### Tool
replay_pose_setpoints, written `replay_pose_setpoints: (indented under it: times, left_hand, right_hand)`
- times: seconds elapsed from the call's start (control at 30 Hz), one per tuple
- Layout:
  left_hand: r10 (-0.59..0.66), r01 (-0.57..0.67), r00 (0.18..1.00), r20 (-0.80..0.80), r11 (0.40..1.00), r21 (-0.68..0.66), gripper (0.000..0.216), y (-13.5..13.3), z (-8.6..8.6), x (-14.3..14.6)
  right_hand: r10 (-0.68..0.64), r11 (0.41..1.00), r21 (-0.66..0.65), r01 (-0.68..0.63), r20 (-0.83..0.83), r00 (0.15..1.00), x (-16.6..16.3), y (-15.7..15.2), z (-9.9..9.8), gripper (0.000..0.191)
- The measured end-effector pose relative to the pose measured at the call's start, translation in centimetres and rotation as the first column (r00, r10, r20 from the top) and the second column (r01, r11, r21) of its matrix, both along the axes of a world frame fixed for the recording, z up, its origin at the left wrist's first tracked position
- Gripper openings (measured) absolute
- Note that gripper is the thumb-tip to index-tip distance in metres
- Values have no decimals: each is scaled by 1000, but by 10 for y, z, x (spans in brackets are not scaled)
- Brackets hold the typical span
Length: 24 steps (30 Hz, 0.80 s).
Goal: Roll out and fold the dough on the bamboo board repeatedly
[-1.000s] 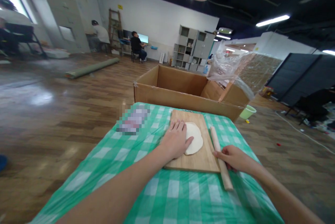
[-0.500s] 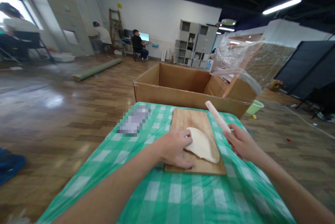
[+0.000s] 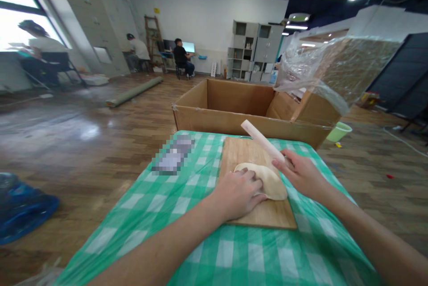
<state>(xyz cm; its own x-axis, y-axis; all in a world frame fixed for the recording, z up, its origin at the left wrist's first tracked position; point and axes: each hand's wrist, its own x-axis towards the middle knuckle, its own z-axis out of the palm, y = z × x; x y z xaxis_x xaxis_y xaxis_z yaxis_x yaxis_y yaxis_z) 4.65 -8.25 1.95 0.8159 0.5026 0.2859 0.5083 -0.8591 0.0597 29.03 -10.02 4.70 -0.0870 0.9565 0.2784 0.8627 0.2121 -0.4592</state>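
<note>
Handling a flat, cream-coloured sheet of dough (image 3: 276,183) and a slim, pale wooden rolling pin (image 3: 262,140), a hand at each

Dough's on the rectangular light-brown wooden board (image 3: 239,150), on the green-and-white checked table (image 3: 200,250). Right hand (image 3: 302,172) has its fingers clamped round the pin's near end; left hand (image 3: 239,194) has its fingers curled over the dough's left side, can't tell if they're pinching. Imo the thin sheet could tear or crease if the left hand tugs while it's stuck down.

No text, label, brand, number or sign is legible.
</note>
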Motion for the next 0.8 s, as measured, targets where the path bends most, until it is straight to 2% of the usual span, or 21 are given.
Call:
replay_pose_setpoints:
  times: [0.2, 0.23, 0.3, 0.37, 0.43, 0.5, 0.57, 0.63, 0.67, 0.73, 0.8]
  left_hand:
    - [-78, 80, 996, 53, 996, -49, 29, 5, 3, -16]
    - [-46, 52, 996, 82, 996, -74, 28, 10, 4, -20]
    - [118, -95, 977, 179, 987, -132, 26, 26, 5, -30]
    - [377, -327, 857, 351, 925, -195, 18, 50, 8, -45]
    - [533, -436, 709, 462, 846, -306, 10, 78, 11, -65]
    - [707, -530, 537, 461, 707, -468, 9, 103, 14, -91]
    - [813, -571, 426, 396, 581, -580, 17, 119, 19, -120]
    - [879, -570, 377, 292, 468, -675, 23, 124, 23, -150]
    - [888, -571, 382, 255, 444, -691, 27, 123, 24, -165]
    - [881, -594, 411, 236, 454, -664, 34, 116, 24, -191]
    - [888, -637, 386, 249, 452, -625, 40, 106, 18, -210]
  right_hand:
    - [7, 999, -50, -7, -2, 1000, 0, -1, -29, 49]
    - [8, 998, -55, -9, -7, 1000, 0, -1, -34, 49]
    - [5, 998, -66, -6, -23, 1000, -1, -2, -42, 50]
    - [-13, 997, -73, 10, -50, 999, 0, -1, -49, 50]
    - [-40, 996, -77, 34, -78, 996, 2, 0, -54, 52]
    - [-49, 996, -81, 41, -93, 994, 4, 1, -57, 53]
    - [-32, 996, -85, 24, -98, 995, 6, 3, -59, 54]
    - [-12, 997, -81, 4, -102, 995, 7, 3, -59, 54]
    - [-6, 997, -80, -2, -103, 995, 8, 4, -59, 54]
    - [-2, 997, -79, -6, -103, 995, 8, 4, -59, 54]
    - [-1, 997, -79, -7, -100, 995, 9, 4, -58, 54]
